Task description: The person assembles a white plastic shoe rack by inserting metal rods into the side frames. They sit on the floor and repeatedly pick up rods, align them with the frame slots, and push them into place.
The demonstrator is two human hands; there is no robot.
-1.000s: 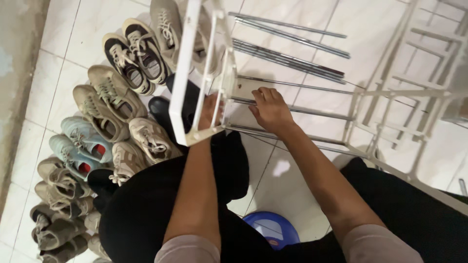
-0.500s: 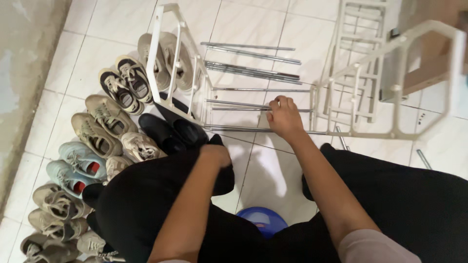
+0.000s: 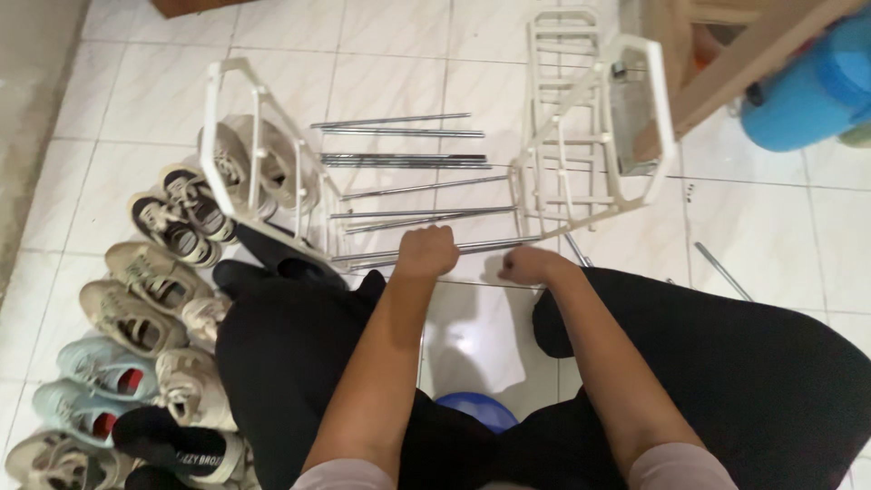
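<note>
Sneakers (image 3: pixel 136 299) crowd the white tile floor (image 3: pixel 798 227) at left, rows running toward the wall; loose metal rods (image 3: pixel 399 127) lie farther off w/ a blue container (image 3: pixel 803 91) at top right. Seated person, black trousers, blue stool (image 3: pixel 476 413) underneath. Left hand (image 3: pixel 426 251) is fisted around the nearest rod (image 3: pixel 472 245) of a half-built white shoe rack (image 3: pixel 263 172); right hand (image 3: pixel 526 265) curls on the same rod, grip unclear, btwn the rack's two side frames.

Both bare forearms reach forward and down, close together. The left hand (image 3: pixel 426 251) is fisted, the right hand (image 3: pixel 526 265) curled, fingers tucked under.
</note>
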